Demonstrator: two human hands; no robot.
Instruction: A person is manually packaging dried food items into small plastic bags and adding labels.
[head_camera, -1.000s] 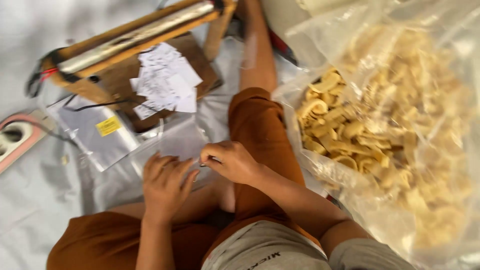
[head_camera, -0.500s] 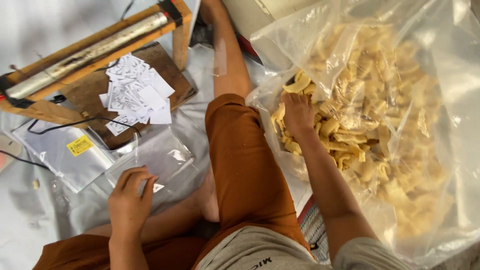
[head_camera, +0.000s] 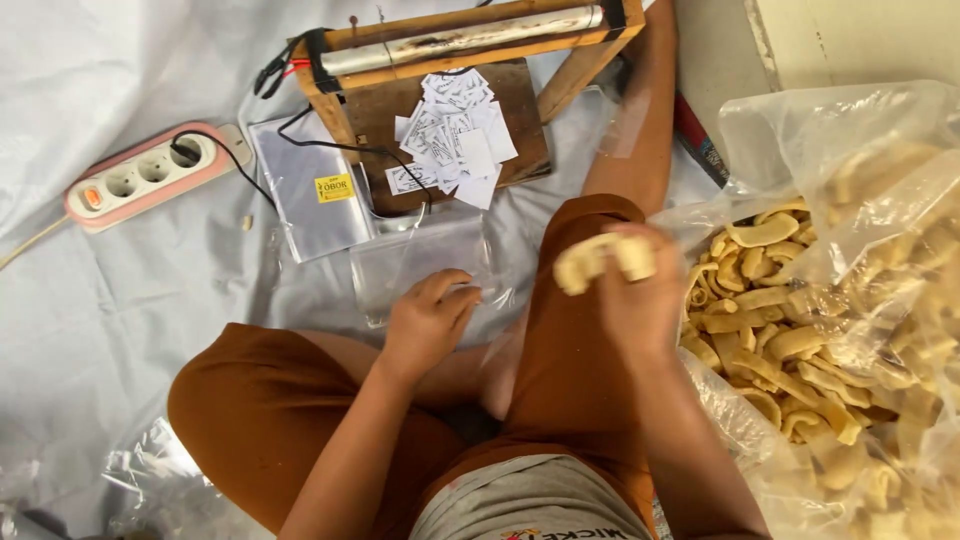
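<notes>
Clutching a handful of pale curled crackers (head_camera: 600, 262) in my right hand (head_camera: 640, 300), I am lifting them just left of the big cracker bag (head_camera: 850, 200). My left hand (head_camera: 428, 320) is pinching the small clear pouch (head_camera: 420, 262) lying beneath it.

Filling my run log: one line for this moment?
left hand: holds clear bag | right hand: grips crackers | big cracker bag: right

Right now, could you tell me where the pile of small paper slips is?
The paper slips lie top centre on the wooden board, under the wooden frame's metal bar.

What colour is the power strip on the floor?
Pink with a white top, power strip, seen from the head view.
</notes>
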